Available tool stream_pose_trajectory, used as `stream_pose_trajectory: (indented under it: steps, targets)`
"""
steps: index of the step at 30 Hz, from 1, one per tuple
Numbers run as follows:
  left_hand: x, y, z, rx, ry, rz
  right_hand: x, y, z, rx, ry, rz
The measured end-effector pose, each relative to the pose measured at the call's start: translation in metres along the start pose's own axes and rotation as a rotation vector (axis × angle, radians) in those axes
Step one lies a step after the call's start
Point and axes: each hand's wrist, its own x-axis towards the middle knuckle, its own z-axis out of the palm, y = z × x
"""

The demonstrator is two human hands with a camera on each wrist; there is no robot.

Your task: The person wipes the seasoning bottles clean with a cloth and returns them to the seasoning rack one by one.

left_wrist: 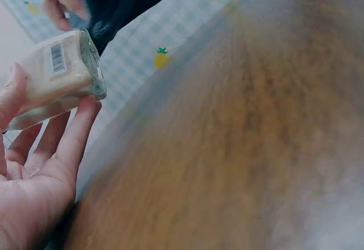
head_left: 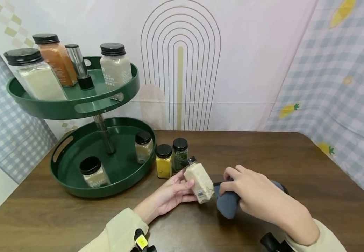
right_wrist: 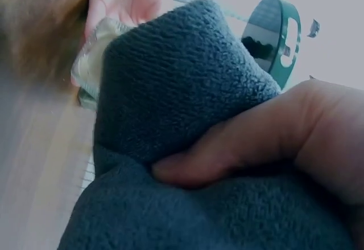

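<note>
My left hand [head_left: 173,194] grips a square glass spice jar [head_left: 199,182] of pale powder, tilted, its black lid up and to the left. A barcode label shows on the jar [left_wrist: 57,62] in the left wrist view. My right hand [head_left: 257,194] pinches a blue-grey cloth [head_left: 228,204] just right of the jar's base. In the right wrist view the thumb presses into the plush cloth [right_wrist: 165,73], which partly hides the jar [right_wrist: 91,62]. Whether cloth and jar touch, I cannot tell.
A green two-tier rack [head_left: 75,191] stands at left. Its upper tier [head_left: 75,108] bears several larger jars; small jars stand below. A yellow spice jar [head_left: 164,161] and a green herb jar [head_left: 180,152] stand between the rack and my left hand. Behind the wooden table [head_left: 232,147] hangs a patterned curtain [head_left: 248,70].
</note>
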Motion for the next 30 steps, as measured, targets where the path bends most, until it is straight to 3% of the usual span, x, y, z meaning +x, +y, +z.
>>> stream_pose_trajectory:
  steps: [4,11,14,18,30]
  targets:
    - [0.000,0.000,-0.001,0.000,-0.012,0.003,-0.001,0.001,-0.005,-0.021,0.043,0.060]
    - [0.002,-0.002,-0.003,0.054,-0.044,0.003,0.009,-0.002,-0.003,0.017,0.268,0.115]
    - [0.002,-0.003,-0.004,0.097,-0.061,-0.002,0.013,-0.004,0.002,0.037,0.319,0.120]
    - [0.002,-0.003,-0.004,0.125,-0.087,-0.006,0.016,-0.005,0.008,0.048,0.332,0.127]
    - [0.002,-0.002,-0.006,0.057,-0.145,0.001,0.018,-0.007,0.015,0.063,0.286,0.150]
